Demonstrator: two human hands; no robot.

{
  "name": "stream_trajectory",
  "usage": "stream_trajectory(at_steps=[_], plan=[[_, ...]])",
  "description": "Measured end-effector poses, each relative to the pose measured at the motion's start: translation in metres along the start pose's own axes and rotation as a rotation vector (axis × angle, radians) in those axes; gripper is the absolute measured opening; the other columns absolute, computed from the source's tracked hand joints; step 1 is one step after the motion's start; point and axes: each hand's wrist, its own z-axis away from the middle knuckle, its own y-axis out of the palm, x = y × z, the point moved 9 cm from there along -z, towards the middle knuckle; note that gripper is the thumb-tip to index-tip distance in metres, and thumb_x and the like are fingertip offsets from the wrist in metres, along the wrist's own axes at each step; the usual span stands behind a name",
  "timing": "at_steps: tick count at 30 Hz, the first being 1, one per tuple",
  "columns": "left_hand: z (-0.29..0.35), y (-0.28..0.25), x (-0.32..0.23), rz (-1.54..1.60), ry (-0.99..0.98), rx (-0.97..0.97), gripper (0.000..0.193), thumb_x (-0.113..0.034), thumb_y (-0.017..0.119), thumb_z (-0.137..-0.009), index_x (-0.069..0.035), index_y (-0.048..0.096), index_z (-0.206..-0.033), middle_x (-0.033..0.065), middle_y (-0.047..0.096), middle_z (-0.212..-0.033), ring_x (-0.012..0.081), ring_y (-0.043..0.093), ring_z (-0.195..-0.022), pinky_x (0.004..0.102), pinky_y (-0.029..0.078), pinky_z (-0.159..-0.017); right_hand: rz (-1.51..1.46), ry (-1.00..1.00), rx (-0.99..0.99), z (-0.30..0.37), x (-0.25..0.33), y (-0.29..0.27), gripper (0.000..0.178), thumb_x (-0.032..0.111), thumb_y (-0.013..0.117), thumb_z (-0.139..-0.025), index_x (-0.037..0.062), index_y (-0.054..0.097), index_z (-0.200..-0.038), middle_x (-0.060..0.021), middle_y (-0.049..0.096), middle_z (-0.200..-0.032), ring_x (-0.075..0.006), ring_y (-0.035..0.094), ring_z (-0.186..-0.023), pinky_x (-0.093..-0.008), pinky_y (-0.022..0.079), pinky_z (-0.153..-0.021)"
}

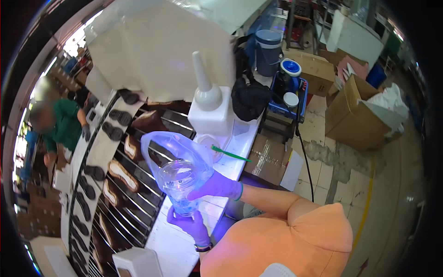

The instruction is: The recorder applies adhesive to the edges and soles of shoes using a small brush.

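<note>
In purple-looking gloves, my hands hold a clear plastic jar (177, 177) above the edge of a white worktable (168, 231). My left hand (194, 227), a dark band at its wrist, cups the jar's lower end. My right hand (216, 185) grips its side from the other direction, with fingers partly hidden. A translucent plastic bag (164, 143) surrounds the jar and billows above it. What lies inside the jar, bluish in this light, I cannot make out. Just beyond stand a white bottle with a cone nozzle (210, 113) and a small pot with a green-handled tool (228, 153).
A rack with metal bars (138, 203) carries shoe uppers, beside a belt (90, 184) with dark soles. Across it stands a person in green (64, 122). A black bag (249, 99), blue crate (295, 108), cardboard boxes (346, 115) and a hanging cable (304, 157) are rightward.
</note>
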Motion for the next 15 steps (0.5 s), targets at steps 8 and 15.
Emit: stream_trajectory(at_steps=[8,15], plan=[[0.002,0.044,-0.021,0.004,0.122,0.251,0.09,-0.004,0.067,-0.075,-0.004,0.013,-0.148,0.0163,0.051,-0.124,0.0231,0.059,-0.096,0.037,0.047,-0.088,0.324,-0.385,-0.09,0.002,0.103,-0.01,0.082,0.018,0.087,-0.071,0.0044,0.043,-0.139,-0.0079,0.053,-0.135,-0.0177,0.051,-0.123,-0.0348,0.043,-0.106],[-0.002,0.037,0.027,-0.254,-0.067,0.287,0.064,-0.007,0.062,-0.088,-0.001,0.031,-0.144,0.0156,0.059,-0.119,0.016,0.058,-0.089,0.0301,0.048,-0.082,1.22,-0.89,-0.775,0.066,0.287,-0.116,0.07,0.021,0.086,-0.072,0.0031,0.051,-0.13,-0.0093,0.063,-0.12,-0.0185,0.061,-0.109,-0.034,0.049,-0.097]])
